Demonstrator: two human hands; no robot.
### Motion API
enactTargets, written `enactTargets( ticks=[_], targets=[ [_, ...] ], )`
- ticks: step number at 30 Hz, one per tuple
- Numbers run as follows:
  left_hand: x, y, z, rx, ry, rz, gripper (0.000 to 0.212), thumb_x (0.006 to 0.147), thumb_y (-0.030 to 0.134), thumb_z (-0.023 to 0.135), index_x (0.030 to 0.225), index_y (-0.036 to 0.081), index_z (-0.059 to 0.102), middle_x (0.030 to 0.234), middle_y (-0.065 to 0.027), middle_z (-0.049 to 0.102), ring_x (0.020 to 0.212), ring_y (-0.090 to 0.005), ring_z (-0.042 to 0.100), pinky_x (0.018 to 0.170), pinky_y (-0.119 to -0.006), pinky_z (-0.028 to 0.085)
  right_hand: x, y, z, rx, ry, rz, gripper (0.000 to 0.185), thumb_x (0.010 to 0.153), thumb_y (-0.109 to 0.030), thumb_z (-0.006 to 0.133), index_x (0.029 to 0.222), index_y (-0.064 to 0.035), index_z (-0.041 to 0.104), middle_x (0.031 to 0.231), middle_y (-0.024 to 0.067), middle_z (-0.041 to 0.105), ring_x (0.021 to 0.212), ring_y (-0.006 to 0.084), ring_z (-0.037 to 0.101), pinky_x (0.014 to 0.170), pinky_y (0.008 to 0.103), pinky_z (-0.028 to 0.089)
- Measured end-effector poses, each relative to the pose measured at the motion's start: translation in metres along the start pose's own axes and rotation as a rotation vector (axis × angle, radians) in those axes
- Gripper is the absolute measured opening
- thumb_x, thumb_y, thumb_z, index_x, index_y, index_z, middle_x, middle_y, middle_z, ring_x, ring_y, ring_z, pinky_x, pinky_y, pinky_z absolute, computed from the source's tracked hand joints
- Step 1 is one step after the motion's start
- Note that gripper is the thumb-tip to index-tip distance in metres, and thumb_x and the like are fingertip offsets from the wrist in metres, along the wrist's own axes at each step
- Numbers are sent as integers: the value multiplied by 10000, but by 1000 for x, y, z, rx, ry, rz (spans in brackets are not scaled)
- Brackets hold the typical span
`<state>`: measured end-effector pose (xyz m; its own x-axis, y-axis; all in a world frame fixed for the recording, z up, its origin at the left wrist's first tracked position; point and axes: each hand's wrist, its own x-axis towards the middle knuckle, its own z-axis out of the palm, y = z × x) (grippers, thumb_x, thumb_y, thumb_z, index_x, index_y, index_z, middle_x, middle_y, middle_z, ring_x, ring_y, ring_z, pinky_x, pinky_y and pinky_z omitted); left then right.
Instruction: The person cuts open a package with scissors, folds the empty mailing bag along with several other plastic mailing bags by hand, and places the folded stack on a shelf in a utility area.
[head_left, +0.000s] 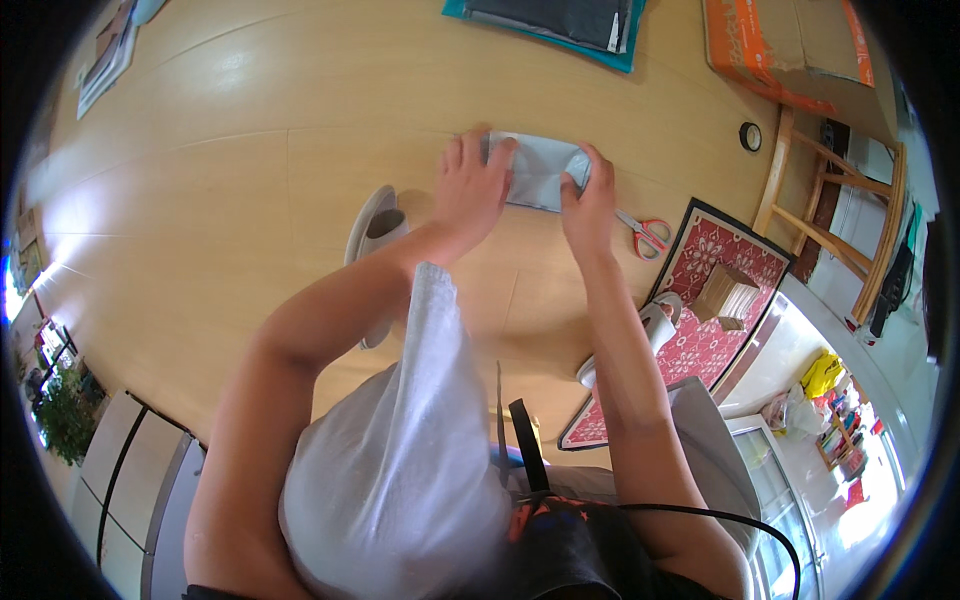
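A light grey, folded plastic packet (538, 169) is between my hands, low over the wooden floor. My left hand (474, 184) grips its left end, thumb on the top face and fingers at the far edge. At the right end my right hand (589, 199) holds the packet between thumb and fingers. Scissors with red and grey handles (649, 238) lie on the floor just right of my right hand. What the packet contains is hidden.
Dark packages in a teal bag (555, 30) lie ahead. To the right are a taped cardboard box (802, 52), a black tape roll (750, 136), a wooden stool (832, 191) and a red patterned mat (694, 345) bearing a stack of folded cardboard (724, 292). My slippers (373, 217) flank me.
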<state>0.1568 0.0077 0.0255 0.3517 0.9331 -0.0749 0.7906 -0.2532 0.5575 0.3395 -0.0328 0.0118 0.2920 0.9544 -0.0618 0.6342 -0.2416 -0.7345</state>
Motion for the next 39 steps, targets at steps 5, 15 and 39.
enactTargets(
  ticks=[5, 15, 39],
  targets=[
    [9, -10, 25, 173, -28, 444, 608, 904, 191, 643, 1460, 74, 425, 1529, -92, 397, 1436, -300, 335, 1166, -484, 286, -15, 15, 17, -396, 82, -178, 539, 957, -204, 533, 1473, -79, 437, 1531, 171, 384, 1462, 312, 308, 1177, 557, 195],
    [15, -28, 41, 211, -195, 462, 736, 950, 421, 553, 1551, 78, 303, 1612, -127, 300, 1502, -285, 262, 1216, -475, 210, -12, 41, 34, -577, -143, -257, 643, 1029, -398, 391, 1570, -75, 264, 1653, 122, 207, 1533, 304, 171, 1220, 538, 139],
    [231, -47, 13, 121, 67, 409, 630, 865, 241, 713, 1442, 96, 506, 1550, -115, 428, 1451, -287, 367, 1179, -448, 320, 80, -51, -67, -246, -28, -233, 468, 804, -31, 555, 1268, -88, 569, 1393, 117, 547, 1342, 265, 456, 1147, 447, 248]
  ],
)
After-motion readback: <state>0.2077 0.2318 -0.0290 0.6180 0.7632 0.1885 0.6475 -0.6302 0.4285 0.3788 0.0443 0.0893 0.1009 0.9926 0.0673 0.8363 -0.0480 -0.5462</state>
